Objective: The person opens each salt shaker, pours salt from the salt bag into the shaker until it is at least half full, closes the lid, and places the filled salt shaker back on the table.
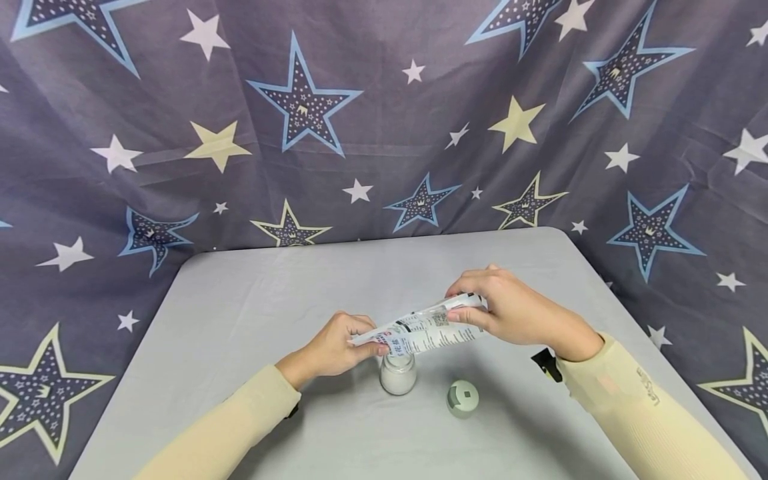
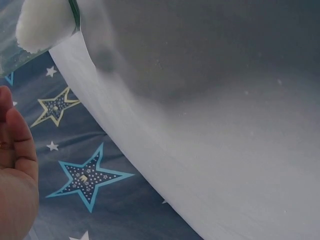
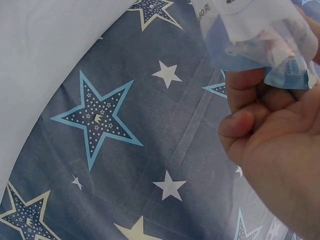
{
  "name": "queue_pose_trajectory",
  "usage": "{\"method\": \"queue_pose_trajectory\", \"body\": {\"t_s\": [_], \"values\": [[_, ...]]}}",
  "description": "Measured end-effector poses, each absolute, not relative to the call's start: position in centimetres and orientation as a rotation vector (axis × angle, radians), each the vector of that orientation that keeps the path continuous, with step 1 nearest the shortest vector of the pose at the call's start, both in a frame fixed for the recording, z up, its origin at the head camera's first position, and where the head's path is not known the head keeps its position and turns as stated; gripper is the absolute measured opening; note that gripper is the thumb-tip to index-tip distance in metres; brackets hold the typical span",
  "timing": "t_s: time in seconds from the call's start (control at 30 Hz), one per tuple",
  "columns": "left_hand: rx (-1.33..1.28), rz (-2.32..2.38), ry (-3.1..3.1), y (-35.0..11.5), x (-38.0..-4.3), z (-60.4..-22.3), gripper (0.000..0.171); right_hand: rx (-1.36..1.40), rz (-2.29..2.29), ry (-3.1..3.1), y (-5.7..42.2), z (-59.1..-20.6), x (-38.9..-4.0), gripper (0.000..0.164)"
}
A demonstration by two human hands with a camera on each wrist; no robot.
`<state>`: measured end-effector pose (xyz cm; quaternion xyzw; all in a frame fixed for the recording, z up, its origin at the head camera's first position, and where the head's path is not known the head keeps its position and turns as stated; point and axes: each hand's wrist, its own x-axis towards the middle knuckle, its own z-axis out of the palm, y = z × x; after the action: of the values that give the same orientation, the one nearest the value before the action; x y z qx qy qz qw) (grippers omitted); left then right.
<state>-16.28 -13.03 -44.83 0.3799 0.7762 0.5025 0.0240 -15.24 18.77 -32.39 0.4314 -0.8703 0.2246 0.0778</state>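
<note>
left hand [image 1: 336, 347]: fingers pinching low end of packet [image 1: 420, 328], right over jar [image 1: 398, 372]
right hand [image 1: 510, 310]: fingers gripping packet's raised far end
lid [image 1: 463, 399]: on tabletop [image 1: 240, 320], just right of jar

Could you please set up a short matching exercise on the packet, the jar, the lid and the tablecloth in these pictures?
Things:
1. packet
2. jar
3. lid
4. tablecloth

States:
a. lies alone right of the jar
b. pale grey, covers the table
c. held at both ends by left hand and right hand
d. stands open with white contents

Pairs: 1-c, 2-d, 3-a, 4-b
</note>
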Motion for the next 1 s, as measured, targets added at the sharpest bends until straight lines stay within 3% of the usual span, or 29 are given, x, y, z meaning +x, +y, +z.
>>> {"method": "queue_pose_trajectory", "body": {"t_s": [1.0], "values": [[1.173,1.563,2.387,-13.19,-16.23,-44.8,0.004,1.3,0.673,-2.606,18.52,-32.04,-15.18,0.018]]}}
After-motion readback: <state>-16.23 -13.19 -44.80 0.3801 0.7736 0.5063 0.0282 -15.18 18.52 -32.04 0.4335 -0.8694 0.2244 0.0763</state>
